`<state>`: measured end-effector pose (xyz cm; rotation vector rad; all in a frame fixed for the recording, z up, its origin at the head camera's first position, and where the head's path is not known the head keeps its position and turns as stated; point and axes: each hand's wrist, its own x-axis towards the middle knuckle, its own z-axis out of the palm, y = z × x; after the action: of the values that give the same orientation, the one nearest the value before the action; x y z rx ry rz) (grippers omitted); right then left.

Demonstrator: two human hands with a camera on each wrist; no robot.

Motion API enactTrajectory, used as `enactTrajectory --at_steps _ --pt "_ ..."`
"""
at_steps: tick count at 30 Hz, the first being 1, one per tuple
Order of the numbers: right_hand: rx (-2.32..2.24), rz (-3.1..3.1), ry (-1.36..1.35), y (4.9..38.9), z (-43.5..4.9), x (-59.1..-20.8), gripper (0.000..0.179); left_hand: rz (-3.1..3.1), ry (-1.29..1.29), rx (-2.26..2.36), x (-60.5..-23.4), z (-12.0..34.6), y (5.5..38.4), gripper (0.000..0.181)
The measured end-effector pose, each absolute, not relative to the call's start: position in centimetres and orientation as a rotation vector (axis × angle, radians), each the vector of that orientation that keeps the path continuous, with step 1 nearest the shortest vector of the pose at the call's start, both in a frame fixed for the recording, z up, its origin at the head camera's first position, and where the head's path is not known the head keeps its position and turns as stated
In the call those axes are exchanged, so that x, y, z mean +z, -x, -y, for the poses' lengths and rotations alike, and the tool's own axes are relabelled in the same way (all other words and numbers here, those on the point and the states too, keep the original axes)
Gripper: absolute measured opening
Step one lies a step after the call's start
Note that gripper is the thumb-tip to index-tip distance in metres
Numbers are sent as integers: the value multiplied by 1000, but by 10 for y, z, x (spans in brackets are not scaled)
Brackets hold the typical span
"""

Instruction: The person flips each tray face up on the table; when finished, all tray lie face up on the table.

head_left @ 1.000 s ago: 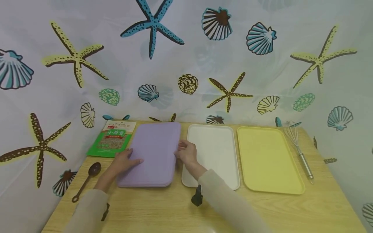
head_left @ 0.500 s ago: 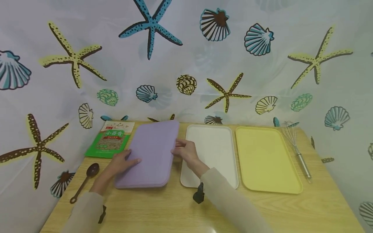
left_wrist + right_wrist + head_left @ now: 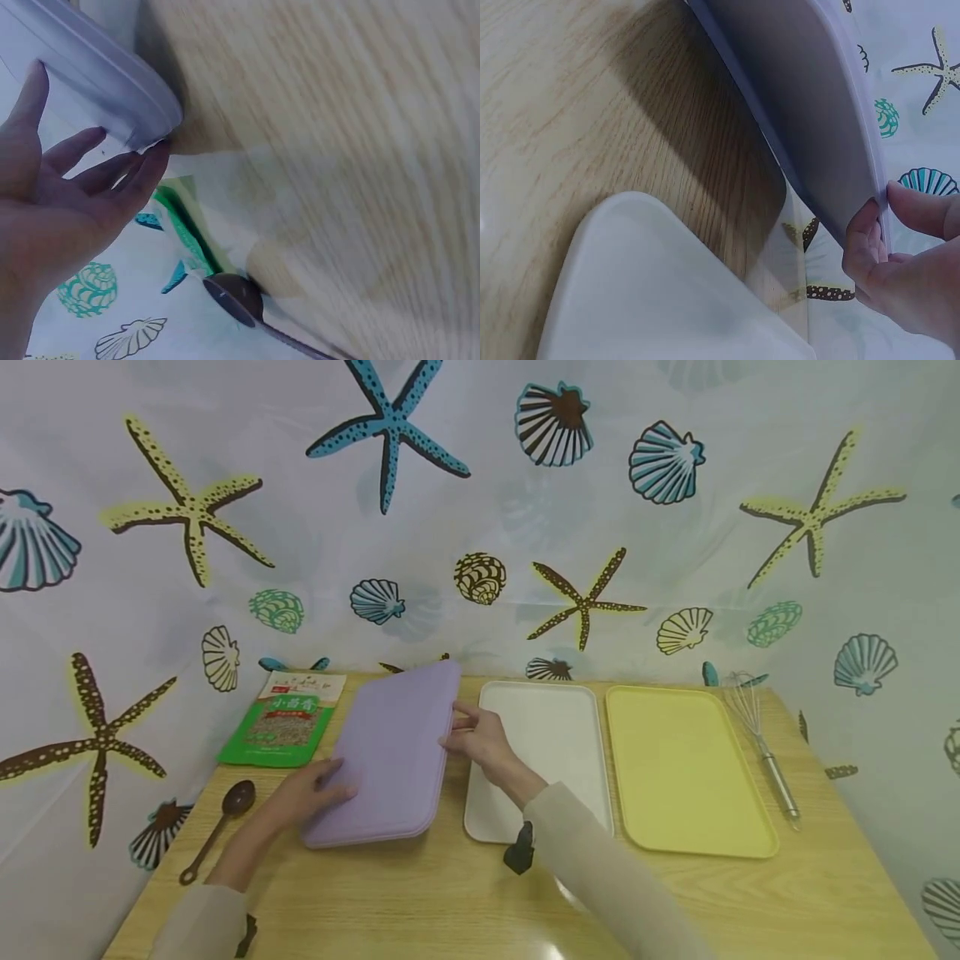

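A purple tray [image 3: 397, 743] stands tilted on the left part of the table, its right side raised and its left side low. My right hand [image 3: 486, 745] pinches the raised right edge, thumb on the outer face and fingers curled under the rim [image 3: 881, 187]. At the low left side, my left hand [image 3: 303, 795] touches the tray with its fingers rather straight. In the left wrist view, the fingertips [image 3: 157, 150] of that hand lie right at the tray's corner. The shaded underside of the tray shows in the right wrist view.
To the right lie a white tray [image 3: 551, 735] and a yellow tray [image 3: 690, 768], then a whisk [image 3: 772, 760]. A green seasoning packet [image 3: 285, 722] and a brown spoon [image 3: 225, 818] lie at the left. A patterned curtain [image 3: 480, 510] hangs behind the table.
The purple tray's right side has risen and its tilt has grown, with my right hand moving up along with it. My left hand has shifted slightly down and left along the low side.
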<state>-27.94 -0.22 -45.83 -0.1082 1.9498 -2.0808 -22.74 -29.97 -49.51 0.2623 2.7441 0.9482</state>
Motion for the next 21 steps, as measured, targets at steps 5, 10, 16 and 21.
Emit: enactTrajectory --at_steps 5,10,16,21 --pt "-2077 -1986 79 280 3 -455 69 -2713 -299 872 -483 295 204 82" --pt "-2083 -1978 69 278 3 -449 68 -2707 -328 869 -481 295 188 85" --pt "-2110 -1950 81 278 2 -443 69 -2721 -421 877 -485 294 183 96" --pt "-2108 -1949 104 279 -1 -438 69 -2727 -392 841 -487 288 182 104"
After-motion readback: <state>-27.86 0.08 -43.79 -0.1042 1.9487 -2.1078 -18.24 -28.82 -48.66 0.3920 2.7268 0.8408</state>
